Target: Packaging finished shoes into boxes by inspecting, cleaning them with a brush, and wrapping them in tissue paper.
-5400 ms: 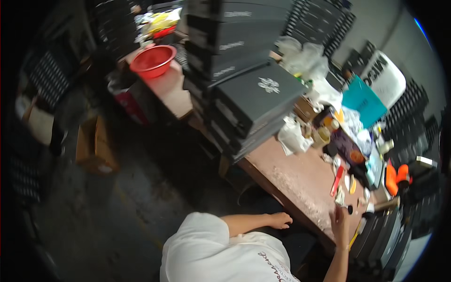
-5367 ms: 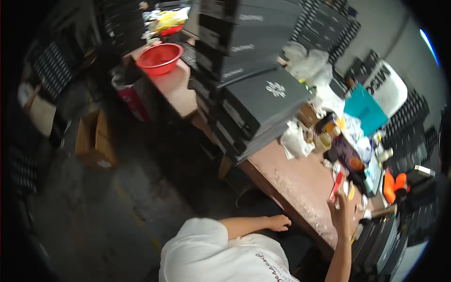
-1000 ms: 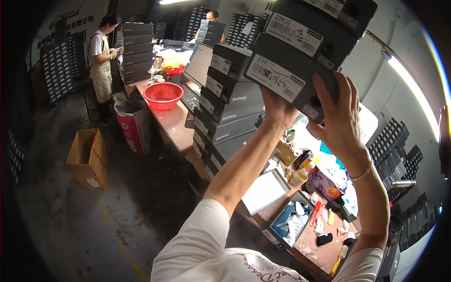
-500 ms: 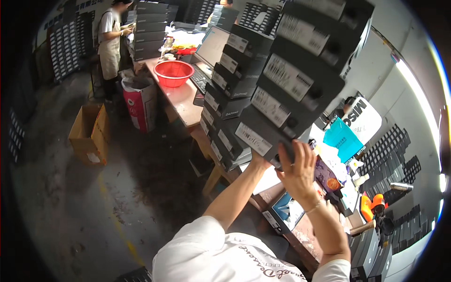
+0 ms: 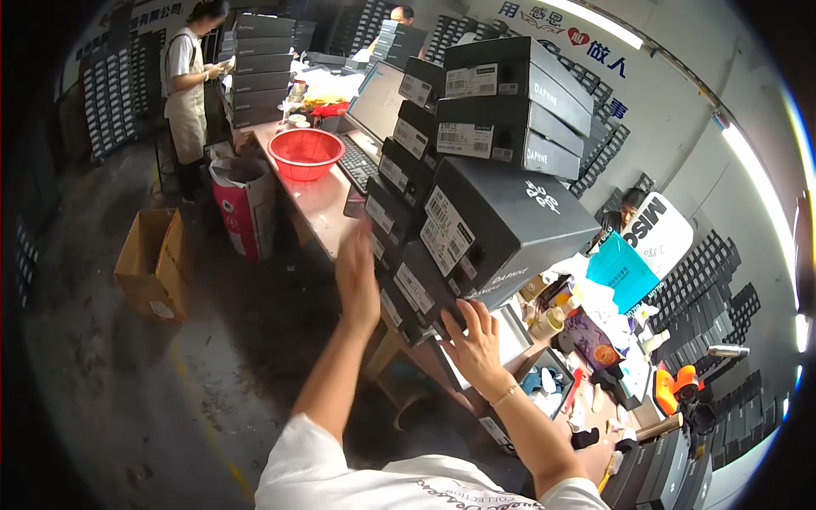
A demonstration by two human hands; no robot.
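Note:
A leaning stack of black shoe boxes [image 5: 501, 221] with white labels rises in front of me over the long table [image 5: 319, 200]. My right hand [image 5: 474, 342] grips the lower edge of a bottom box [image 5: 416, 293], fingers spread around its corner. Held flat with its fingers apart, my left hand [image 5: 357, 276] is at the left side of the stack, at or just off the box ends. Two more black boxes [image 5: 510, 102] sit on top of the stack.
A red basin [image 5: 304, 153], a keyboard [image 5: 357, 161] and a screen [image 5: 378, 98] are on the table's far part. A cardboard box [image 5: 153, 263] and a pink bag-lined bin [image 5: 246, 204] stand on the floor. A person in an apron [image 5: 189, 76] works at the back; small clutter and a teal box [image 5: 625, 272] lie right.
The stack I held overhead a second ago has come down to chest height. My left hand has shifted from under the boxes to the stack's left side.

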